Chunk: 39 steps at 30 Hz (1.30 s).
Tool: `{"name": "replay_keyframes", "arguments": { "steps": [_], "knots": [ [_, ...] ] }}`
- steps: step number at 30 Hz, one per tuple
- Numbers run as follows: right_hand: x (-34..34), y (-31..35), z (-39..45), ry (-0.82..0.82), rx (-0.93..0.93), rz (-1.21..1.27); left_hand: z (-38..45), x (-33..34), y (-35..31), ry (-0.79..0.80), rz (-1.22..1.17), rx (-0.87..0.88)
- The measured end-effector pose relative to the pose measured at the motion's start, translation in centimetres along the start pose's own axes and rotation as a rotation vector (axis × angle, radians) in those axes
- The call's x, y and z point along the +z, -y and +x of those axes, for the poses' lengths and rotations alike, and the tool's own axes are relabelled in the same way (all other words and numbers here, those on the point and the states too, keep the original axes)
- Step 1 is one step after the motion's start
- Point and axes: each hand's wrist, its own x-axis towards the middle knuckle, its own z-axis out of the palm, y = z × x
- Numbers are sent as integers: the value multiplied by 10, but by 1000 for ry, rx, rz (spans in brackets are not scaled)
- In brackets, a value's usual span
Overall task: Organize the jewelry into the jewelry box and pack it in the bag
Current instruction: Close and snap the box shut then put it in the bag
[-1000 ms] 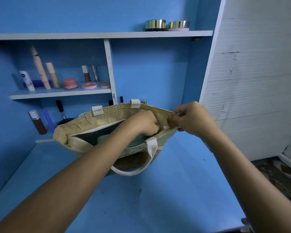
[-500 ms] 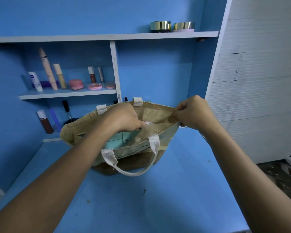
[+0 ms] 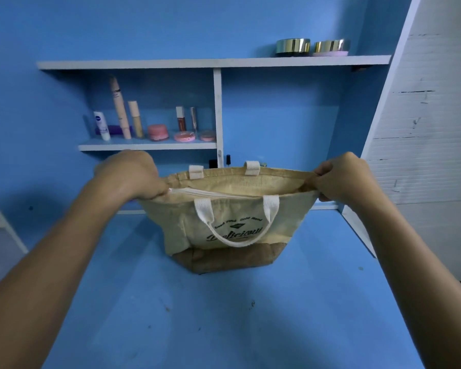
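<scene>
A beige bag [image 3: 232, 222] is stood upright on the blue table [image 3: 224, 315], its brown base resting on the surface. The bag's top is drawn taut between two hands. Its left corner is pinched by the left hand [image 3: 129, 174], whose fingers are curled tight at the end of the white zipper [image 3: 210, 193]. Its right corner is gripped by the right hand [image 3: 341, 177], fingers folded round the fabric. The zipper is seen run closed along the mouth, so nothing inside the bag can be made out; the jewelry box is not visible. A white handle [image 3: 237, 230] is hung down over the printed front of the bag, partly covering the black lettering, which is hard to read. Behind the bag, a low shelf [image 3: 147, 146] is lined with tubes and small pink pots. Above the bag, on the top shelf [image 3: 213, 62], two gold-lidded jars [image 3: 312, 46] are set side by side. Small dark objects directly behind the bag's rim are mostly hidden.
</scene>
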Motion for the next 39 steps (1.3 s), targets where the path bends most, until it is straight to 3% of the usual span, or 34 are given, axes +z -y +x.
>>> {"name": "replay_keyframes", "arguments": {
  "steps": [5,13,18,22,26,33,39],
  "knots": [
    [-1,3,-2,19,9,41,1,4,32,-22,-65,-69],
    [7,-1,-1,71,11,166,-6,32,38,-252,-301,-103],
    [9,-15,-2,223,-36,451,-6,50,41,-339,-528,-31],
    [13,-34,-12,330,-215,593,-13,67,36,-429,-795,89],
    [27,-51,-8,274,-298,525,-6,95,37,-445,-1098,263],
    [30,-37,-11,162,-395,616,27,117,31,-333,-1281,196],
    [-2,-44,-34,11,-402,691,51,98,-24,-269,-1456,292]
  ]
}}
